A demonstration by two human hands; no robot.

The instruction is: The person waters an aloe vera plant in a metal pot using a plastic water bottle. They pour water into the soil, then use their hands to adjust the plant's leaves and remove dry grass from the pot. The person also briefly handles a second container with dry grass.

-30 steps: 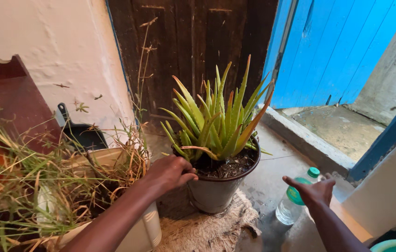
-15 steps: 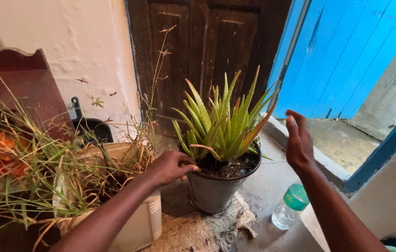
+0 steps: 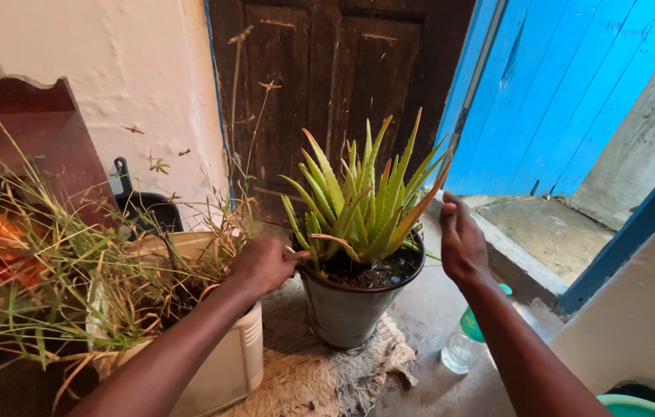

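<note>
I noted that the right hand (image 3: 462,239), a second earlier resting on the clear plastic bottle (image 3: 466,344), had let it go and come up beside the aloe plant (image 3: 366,205), palm open, fingers spread, touching nothing I could confirm. The bottle stood alone on the concrete floor, right of the pot. The left hand (image 3: 264,265) kept its grip, fingers curled at the rim of the grey metal pot (image 3: 350,309). The pot sat on a coarse woven mat (image 3: 327,378); its leaves were stiff, fleshy and toothed, the soil dark and wet.
</note>
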